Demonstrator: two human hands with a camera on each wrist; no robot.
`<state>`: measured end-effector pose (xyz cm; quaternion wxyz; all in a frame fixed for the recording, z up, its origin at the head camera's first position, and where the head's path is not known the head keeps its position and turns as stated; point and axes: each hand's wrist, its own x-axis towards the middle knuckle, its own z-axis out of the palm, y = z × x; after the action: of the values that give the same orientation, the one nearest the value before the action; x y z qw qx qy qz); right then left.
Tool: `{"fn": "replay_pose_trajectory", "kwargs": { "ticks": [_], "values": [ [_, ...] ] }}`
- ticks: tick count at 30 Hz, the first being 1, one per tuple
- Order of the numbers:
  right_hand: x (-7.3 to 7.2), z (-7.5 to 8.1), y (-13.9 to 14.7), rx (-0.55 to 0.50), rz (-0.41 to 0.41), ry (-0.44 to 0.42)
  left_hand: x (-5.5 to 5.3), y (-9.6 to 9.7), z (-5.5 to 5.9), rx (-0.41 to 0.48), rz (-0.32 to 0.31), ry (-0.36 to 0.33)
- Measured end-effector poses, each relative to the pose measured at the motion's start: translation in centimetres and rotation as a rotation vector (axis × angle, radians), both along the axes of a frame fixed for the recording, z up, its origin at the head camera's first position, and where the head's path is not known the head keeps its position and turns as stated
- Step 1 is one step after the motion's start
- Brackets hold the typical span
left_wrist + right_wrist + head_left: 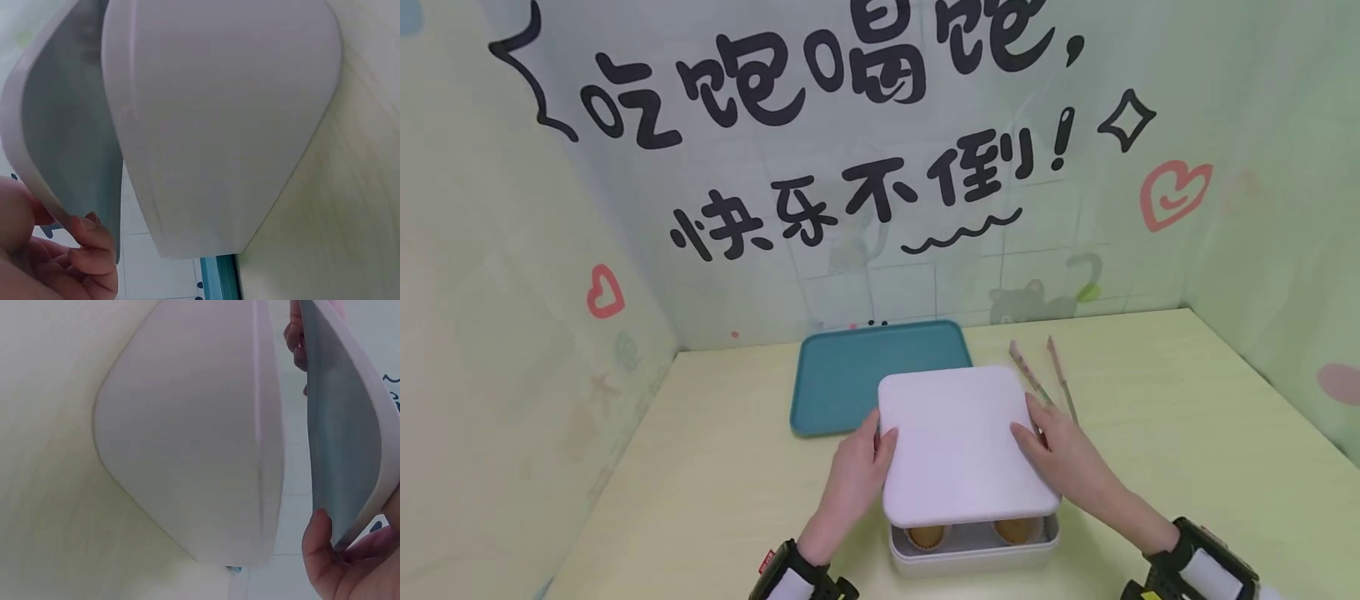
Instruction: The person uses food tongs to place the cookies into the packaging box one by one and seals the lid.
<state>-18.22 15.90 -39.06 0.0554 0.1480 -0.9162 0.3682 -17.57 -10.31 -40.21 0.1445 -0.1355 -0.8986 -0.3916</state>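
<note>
A white square lid (962,446) is held by both hands above a white box (973,560), apart from its rim in the wrist views. My left hand (856,467) grips the lid's left edge, thumb on top and fingertips (92,244) curled underneath. On the opposite edge, my right hand (1067,454) pinches the lid, a finger (319,534) curling beneath it. Through the front gap show two round brown items, one at the left (927,536) and another brown item (1017,531) at the right, in paper-like cups. The lid hides the rest of the inside.
A teal tray (880,358) lies behind the box, partly covered by the lid. Two thin patterned sticks (1062,375) rest on the table (715,492) at the right, their near ends close to my right hand. Printed fabric walls (850,275) border the table.
</note>
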Motion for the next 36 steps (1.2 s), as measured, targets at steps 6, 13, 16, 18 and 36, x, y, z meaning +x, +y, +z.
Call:
{"fn": "replay_pose_trajectory", "kwargs": {
  "ticks": [6, 13, 16, 18, 36],
  "values": [
    [1.0, -1.2, -0.4, 0.145, -0.015, -0.010, 0.8, 0.0, -1.2, -0.066, 0.020, 0.007],
    [1.4, -1.6, -0.5, 0.230, -0.036, 0.021, 1.2, 0.5, -2.1, -0.125, 0.067, -0.005],
    [1.4, -1.8, -0.5, 0.270, -0.044, 0.039, 1.3, 0.6, -2.3, -0.164, 0.091, 0.008],
    [1.5, -2.1, -0.5, 0.298, -0.045, 0.057, 1.4, 0.7, -2.4, -0.189, 0.104, 0.008],
    [1.4, -3.0, -0.6, 0.341, -0.064, 0.144, 1.7, 0.9, -2.9, -0.262, 0.146, 0.026]
  ]
}}
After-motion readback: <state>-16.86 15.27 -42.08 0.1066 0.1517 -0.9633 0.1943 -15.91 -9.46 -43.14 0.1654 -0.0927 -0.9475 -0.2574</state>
